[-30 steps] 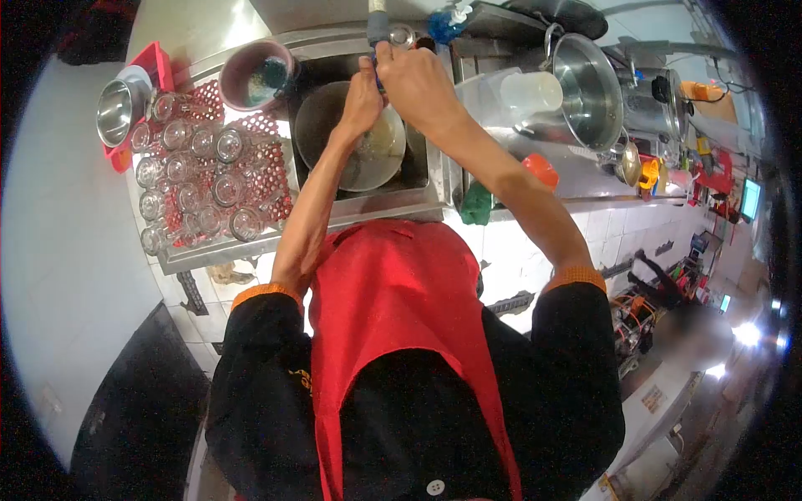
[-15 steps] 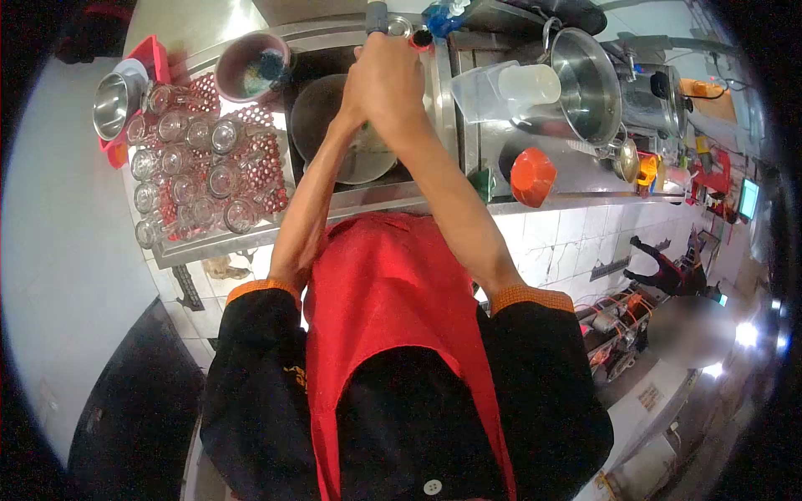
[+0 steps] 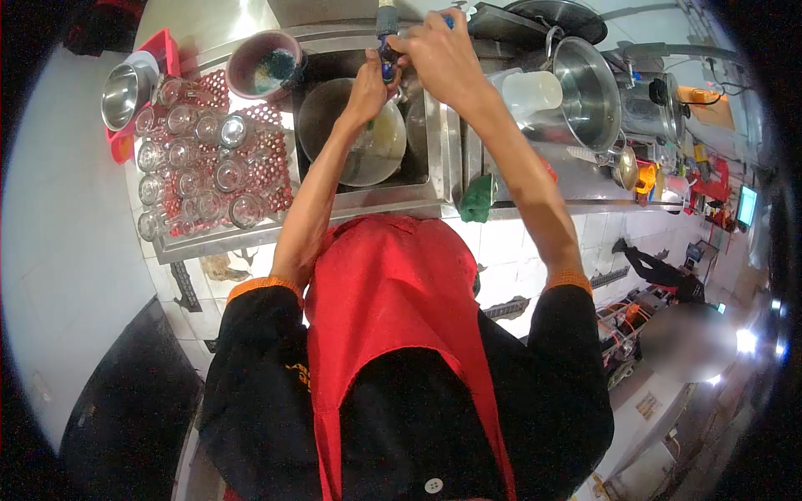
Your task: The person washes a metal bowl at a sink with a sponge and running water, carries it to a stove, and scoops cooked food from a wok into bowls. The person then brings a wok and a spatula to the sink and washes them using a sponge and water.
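Under the grey end of the tap (image 3: 386, 18), my left hand (image 3: 368, 93) is closed around a small dark blue thing (image 3: 388, 60) whose kind I cannot make out. My right hand (image 3: 447, 67) is just right of it, its thumb side close to that thing. Its bent fingers are at a small bright blue thing (image 3: 449, 21), mostly hidden by them. Below both hands, a large round metal pan (image 3: 319, 125) with cloudy liquid sits in the sink (image 3: 426, 163).
Several upturned glass mugs (image 3: 230, 174) stand on a red perforated mat (image 3: 267, 171) at the left, near a brown bowl (image 3: 242, 75) with a scouring pad. At right are a steel pot (image 3: 589, 92), a whitish plastic container (image 3: 535, 92) and a green cloth (image 3: 477, 199). A person (image 3: 656, 271) stands further off.
My hands were together at the tap. My right hand has moved away to the right, and my left hand now shows around the dark blue thing. The green cloth shows more fully.
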{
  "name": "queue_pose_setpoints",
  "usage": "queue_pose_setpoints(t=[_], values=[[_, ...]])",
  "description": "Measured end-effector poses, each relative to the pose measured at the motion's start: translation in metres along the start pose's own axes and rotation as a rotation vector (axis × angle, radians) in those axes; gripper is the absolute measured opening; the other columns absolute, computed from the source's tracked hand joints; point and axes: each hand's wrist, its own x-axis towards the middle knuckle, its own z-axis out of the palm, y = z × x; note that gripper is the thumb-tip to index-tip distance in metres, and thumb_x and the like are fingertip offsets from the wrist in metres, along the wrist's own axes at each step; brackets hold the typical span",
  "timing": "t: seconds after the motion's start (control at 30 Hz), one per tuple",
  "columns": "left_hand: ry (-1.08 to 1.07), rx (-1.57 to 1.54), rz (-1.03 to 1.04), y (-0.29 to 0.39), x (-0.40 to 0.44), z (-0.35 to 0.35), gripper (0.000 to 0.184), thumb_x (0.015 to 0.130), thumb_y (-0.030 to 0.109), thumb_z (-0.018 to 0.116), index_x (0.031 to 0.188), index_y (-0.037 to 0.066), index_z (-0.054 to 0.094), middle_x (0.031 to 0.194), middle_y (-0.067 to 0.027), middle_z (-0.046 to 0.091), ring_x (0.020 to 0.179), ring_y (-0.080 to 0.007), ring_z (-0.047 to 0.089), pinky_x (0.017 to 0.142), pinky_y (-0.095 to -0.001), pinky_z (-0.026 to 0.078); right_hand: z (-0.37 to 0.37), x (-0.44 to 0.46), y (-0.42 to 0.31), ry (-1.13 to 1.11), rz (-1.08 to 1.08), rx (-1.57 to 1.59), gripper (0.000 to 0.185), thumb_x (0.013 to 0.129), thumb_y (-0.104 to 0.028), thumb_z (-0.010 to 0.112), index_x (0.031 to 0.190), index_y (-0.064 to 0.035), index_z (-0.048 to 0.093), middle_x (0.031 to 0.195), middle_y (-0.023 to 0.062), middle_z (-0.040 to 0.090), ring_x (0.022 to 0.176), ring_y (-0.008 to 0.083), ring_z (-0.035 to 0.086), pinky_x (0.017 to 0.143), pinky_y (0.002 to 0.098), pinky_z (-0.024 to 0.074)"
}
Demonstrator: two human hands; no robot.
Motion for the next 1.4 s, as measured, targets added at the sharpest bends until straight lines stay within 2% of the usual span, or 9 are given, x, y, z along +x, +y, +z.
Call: queue_pose_setpoints(t=[0.27,0.6,0.7,0.87,1.0,1.1,1.17,1.27,1.4], values=[[0.035,-0.041,-0.017,-0.005,0.000,-0.002,0.076,0.092,0.069,0.009,0.066,0.007,0.045,0.055,0.0003,0.041,0.048,-0.0116,0.035,0.047,-0.0283,0.029,0.018,-0.007,0.004,0.146,-0.102,0.240,0.040,0.075,-0.003,0.058,0.114,-0.0105,0.063,0.095,0.0090,0.062,0.088,0.0287,0.061,0.072,0.0382,0.0520],[0.032,-0.013,-0.028,0.003,-0.007,0.005,0.073,0.093,0.067,0.007,0.061,0.011,0.040,0.053,0.0006,0.039,0.047,-0.0090,0.035,0.045,-0.0264,0.026,0.019,-0.020,-0.016,0.106,-0.010,0.229,0.032,0.082,-0.009,0.056,0.112,0.0018,0.058,0.084,0.0145,0.064,0.077,0.0320,0.066,0.065,0.0396,0.0539],[0.074,0.087,-0.061,0.000,-0.003,0.008,0.078,0.094,0.064,0.007,0.065,0.006,0.050,0.052,-0.0039,0.046,0.049,-0.0143,0.044,0.048,-0.0321,0.035,0.011,-0.022,-0.035,0.038,0.105,0.129,0.027,0.082,-0.011,0.057,0.104,0.0031,0.061,0.079,0.0174,0.065,0.071,0.0328,0.067,0.061,0.0397,0.0550],[0.150,0.547,0.382,-0.013,0.006,0.008,0.086,0.095,0.061,0.004,0.090,-0.002,0.063,0.067,-0.0135,0.060,0.065,-0.0279,0.057,0.067,-0.0437,0.046,0.009,-0.012,-0.074,-0.140,0.416,0.245,0.038,0.087,-0.011,0.052,0.112,0.0169,0.049,0.073,0.0269,0.062,0.072,0.0372,0.065,0.057,0.0421,0.0542],[0.202,0.359,0.293,0.008,-0.003,0.002,0.083,0.094,0.065,0.013,0.094,-0.002,0.061,0.075,-0.0139,0.064,0.068,-0.0291,0.062,0.065,-0.0363,0.047,-0.001,-0.007,-0.060,-0.182,0.371,0.331,0.040,0.088,-0.012,0.055,0.116,0.0165,0.048,0.070,0.0231,0.063,0.068,0.0352,0.066,0.059,0.0409,0.0544],[-0.001,0.215,-0.043,-0.005,-0.005,-0.013,0.093,0.087,0.074,0.006,0.094,0.002,0.064,0.070,-0.0075,0.061,0.060,-0.0147,0.055,0.055,-0.0315,0.044,-0.009,-0.018,-0.018,-0.289,0.201,0.653,0.044,0.084,-0.012,0.063,0.120,0.0105,0.051,0.086,0.0201,0.066,0.077,0.0326,0.066,0.068,0.0373,0.0542],[0.042,0.134,-0.035,0.002,-0.007,-0.002,0.092,0.087,0.074,0.007,0.091,0.002,0.064,0.069,-0.0062,0.061,0.058,-0.0121,0.053,0.052,-0.0287,0.041,-0.006,-0.018,0.002,0.159,-0.068,0.602,0.034,0.077,-0.002,0.066,0.110,0.0029,0.063,0.102,0.0170,0.063,0.092,0.0329,0.063,0.078,0.0372,0.0521],[0.072,0.012,-0.034,0.012,-0.009,0.005,0.088,0.087,0.075,0.011,0.083,0.003,0.061,0.064,-0.0023,0.057,0.054,-0.0087,0.049,0.048,-0.0255,0.036,-0.015,-0.010,0.008,-0.038,-0.097,0.891,0.039,0.071,-0.001,0.069,0.110,-0.0069,0.067,0.115,0.0135,0.058,0.097,0.0307,0.061,0.082,0.0347,0.0514],[0.117,0.068,0.008,-0.005,-0.002,0.001,0.083,0.091,0.070,0.010,0.078,0.003,0.057,0.060,-0.0025,0.052,0.052,-0.0119,0.046,0.049,-0.0289,0.036,0.010,-0.007,0.006,0.077,-0.182,0.810,0.038,0.069,-0.001,0.069,0.106,-0.0087,0.069,0.109,0.0112,0.061,0.094,0.0291,0.062,0.080,0.0334,0.0520]])
